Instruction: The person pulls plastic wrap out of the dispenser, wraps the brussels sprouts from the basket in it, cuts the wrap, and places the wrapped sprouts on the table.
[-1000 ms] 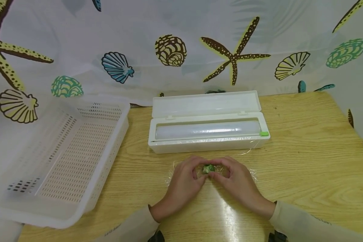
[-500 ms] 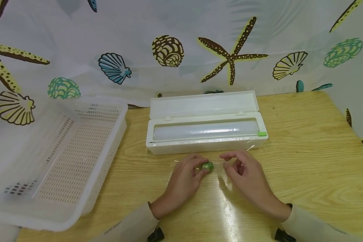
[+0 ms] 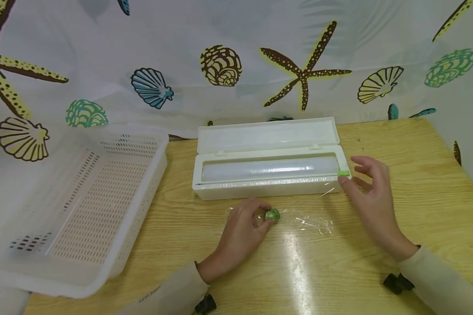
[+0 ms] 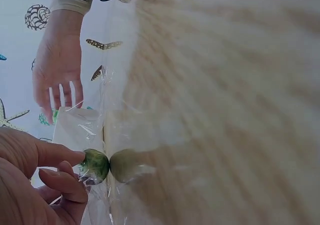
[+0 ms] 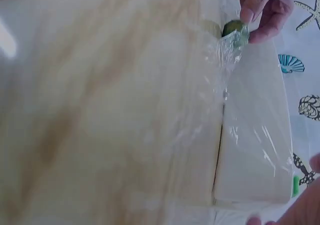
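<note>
My left hand (image 3: 243,238) pinches a small round green item (image 3: 272,215), which looks like a Brussels sprout, between thumb and fingers on the table. Crinkled cling film (image 3: 311,221) trails from it to the right; in the right wrist view clear film (image 5: 231,50) covers part of the green item (image 5: 233,27). My right hand (image 3: 372,199) hovers at the right end of the white cling film dispenser (image 3: 260,190), fingers spread and slightly bent, holding nothing visible. Its thumb is by the green slider (image 3: 343,173); whether they touch I cannot tell. The dispenser's lid (image 3: 268,136) stands raised, showing the film roll (image 3: 270,168).
A white perforated plastic basket (image 3: 142,205) stands on the left of the wooden table (image 3: 410,175). Behind the table hangs a cloth (image 3: 181,35) printed with shells and starfish. Loose film also clings along the dispenser's front.
My right hand has let go near the green item and moved right and away from me to the dispenser's right end. The left hand still holds the green item in about the same place.
</note>
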`<control>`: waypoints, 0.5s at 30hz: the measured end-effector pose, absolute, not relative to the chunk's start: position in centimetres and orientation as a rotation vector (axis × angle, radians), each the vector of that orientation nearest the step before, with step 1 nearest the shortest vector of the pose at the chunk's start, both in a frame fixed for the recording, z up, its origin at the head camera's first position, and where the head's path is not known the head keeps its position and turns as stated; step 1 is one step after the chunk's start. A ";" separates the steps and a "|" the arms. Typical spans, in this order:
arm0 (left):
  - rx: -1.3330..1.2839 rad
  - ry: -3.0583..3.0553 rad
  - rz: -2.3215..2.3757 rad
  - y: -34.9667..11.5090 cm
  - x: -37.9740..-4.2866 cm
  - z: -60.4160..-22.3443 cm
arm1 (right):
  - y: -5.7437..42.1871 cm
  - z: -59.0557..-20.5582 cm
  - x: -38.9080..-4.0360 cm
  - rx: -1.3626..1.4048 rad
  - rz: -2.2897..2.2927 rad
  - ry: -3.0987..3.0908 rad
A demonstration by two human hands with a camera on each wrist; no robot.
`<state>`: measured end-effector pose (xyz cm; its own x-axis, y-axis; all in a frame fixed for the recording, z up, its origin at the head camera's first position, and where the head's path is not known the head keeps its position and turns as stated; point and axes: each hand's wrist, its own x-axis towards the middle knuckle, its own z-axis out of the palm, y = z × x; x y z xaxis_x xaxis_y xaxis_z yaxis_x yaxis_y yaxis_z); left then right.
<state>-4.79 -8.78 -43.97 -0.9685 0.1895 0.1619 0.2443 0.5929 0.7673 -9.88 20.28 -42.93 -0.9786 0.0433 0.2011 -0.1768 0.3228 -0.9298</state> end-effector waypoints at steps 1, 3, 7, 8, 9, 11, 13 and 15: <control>-0.375 -2.748 -1.334 -8.8 -4.8 -43.9 | 20.5 -43.0 -10.1 0.130 1.721 -2.436; -0.381 -2.751 -1.324 -8.7 -4.7 -43.9 | 20.9 -43.2 -10.4 0.163 1.722 -2.504; -0.392 -2.752 -1.330 -8.6 -4.6 -43.8 | 21.4 -43.4 -11.0 0.239 1.741 -2.558; -0.396 -2.753 -1.329 -8.6 -4.6 -43.8 | 21.5 -43.4 -11.2 0.256 1.742 -2.561; -0.399 -2.752 -1.327 -8.6 -4.5 -43.8 | 21.5 -43.4 -11.3 0.273 1.747 -2.560; -0.406 -2.749 -1.320 -8.6 -4.5 -43.8 | 21.6 -43.4 -11.6 0.302 1.765 -2.558; -0.417 -2.737 -1.323 -8.5 -4.5 -43.8 | 21.7 -43.4 -11.8 0.334 1.789 -2.559; -0.434 -2.719 -1.338 -8.5 -4.4 -43.8 | 21.8 -43.5 -12.0 0.359 1.813 -2.565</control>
